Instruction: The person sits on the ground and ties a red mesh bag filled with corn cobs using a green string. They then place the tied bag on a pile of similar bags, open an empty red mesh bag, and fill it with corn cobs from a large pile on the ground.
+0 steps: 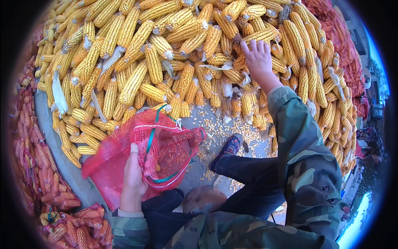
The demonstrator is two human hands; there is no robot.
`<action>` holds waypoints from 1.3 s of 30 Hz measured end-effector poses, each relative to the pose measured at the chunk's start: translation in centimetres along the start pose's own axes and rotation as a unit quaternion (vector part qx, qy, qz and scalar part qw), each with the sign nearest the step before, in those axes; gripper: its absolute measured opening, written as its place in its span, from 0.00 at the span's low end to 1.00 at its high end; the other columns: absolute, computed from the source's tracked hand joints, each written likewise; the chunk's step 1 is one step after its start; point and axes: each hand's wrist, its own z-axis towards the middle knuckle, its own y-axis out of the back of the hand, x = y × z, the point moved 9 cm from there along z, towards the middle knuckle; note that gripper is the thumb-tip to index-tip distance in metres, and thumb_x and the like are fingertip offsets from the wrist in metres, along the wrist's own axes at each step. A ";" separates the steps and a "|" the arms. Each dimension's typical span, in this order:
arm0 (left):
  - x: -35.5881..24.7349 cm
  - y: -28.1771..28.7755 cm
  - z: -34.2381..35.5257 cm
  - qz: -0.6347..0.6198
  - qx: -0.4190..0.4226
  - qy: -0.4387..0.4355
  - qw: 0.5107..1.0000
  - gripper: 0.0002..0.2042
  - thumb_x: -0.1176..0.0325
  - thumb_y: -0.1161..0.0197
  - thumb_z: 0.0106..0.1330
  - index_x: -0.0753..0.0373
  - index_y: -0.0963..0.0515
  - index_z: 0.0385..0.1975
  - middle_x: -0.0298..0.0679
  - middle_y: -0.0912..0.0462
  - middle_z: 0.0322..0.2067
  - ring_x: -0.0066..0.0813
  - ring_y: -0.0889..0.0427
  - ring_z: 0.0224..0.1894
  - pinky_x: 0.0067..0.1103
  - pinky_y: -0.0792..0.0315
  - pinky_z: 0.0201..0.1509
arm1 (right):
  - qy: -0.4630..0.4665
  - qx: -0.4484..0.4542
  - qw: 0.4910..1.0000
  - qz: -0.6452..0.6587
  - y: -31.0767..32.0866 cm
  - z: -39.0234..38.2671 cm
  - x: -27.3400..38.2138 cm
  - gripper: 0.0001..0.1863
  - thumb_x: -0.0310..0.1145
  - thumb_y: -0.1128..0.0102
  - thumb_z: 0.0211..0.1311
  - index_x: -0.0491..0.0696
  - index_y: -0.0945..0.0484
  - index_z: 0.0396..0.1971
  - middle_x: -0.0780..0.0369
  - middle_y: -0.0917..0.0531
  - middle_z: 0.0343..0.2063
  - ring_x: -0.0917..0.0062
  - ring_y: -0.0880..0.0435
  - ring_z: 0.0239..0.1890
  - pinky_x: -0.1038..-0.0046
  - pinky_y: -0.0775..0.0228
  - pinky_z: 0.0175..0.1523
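Note:
A big heap of yellow corn cobs (132,45), some with pale husks, fills the upper middle of the head view. My right hand (258,62) reaches onto the heap at the upper right, fingers spread over the cobs and not closed on any. My left hand (134,174), lower left of centre, grips the rim of a red mesh bag (105,164) with a white cord and green strap at its mouth. The bag hangs open and looks mostly empty.
Filled red mesh sacks of cobs (39,157) line the left edge and more (348,54) stand at the upper right. Loose kernels lie on the concrete floor (195,124) around my shoe (228,145). A round brownish object (201,199) is between my legs.

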 end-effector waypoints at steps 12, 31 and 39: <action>0.6 -3.0 0.7 0.132 0.075 -0.054 0.987 0.28 0.86 0.34 0.51 0.66 0.32 0.55 0.36 0.22 0.42 0.25 0.21 0.41 0.22 0.23 0.48 | 0.201 0.518 0.703 0.444 0.3 -13.6 15.1 0.44 0.65 0.39 0.52 0.42 0.28 0.56 0.48 0.22 0.51 0.58 0.26 0.57 0.62 0.35 0.61; 3.6 3.3 -2.2 0.192 -0.125 -0.019 0.973 0.16 0.74 0.45 0.69 0.64 0.28 0.56 0.34 0.20 0.40 0.21 0.21 0.40 0.21 0.26 0.42 | 0.054 -0.053 0.990 0.119 -6.0 -6.4 6.6 0.11 0.28 0.46 0.52 0.52 0.29 0.37 0.64 0.26 0.35 0.71 0.29 0.44 0.67 0.41 0.50; 4.7 2.2 -4.4 0.059 -0.014 -0.073 0.995 0.16 0.81 0.46 0.65 0.61 0.29 0.52 0.35 0.20 0.41 0.23 0.19 0.41 0.23 0.21 0.43 | -0.103 -0.068 0.899 0.419 -3.0 -13.0 7.4 0.33 0.42 0.23 0.37 0.49 0.28 0.45 0.58 0.26 0.41 0.62 0.27 0.48 0.60 0.36 0.53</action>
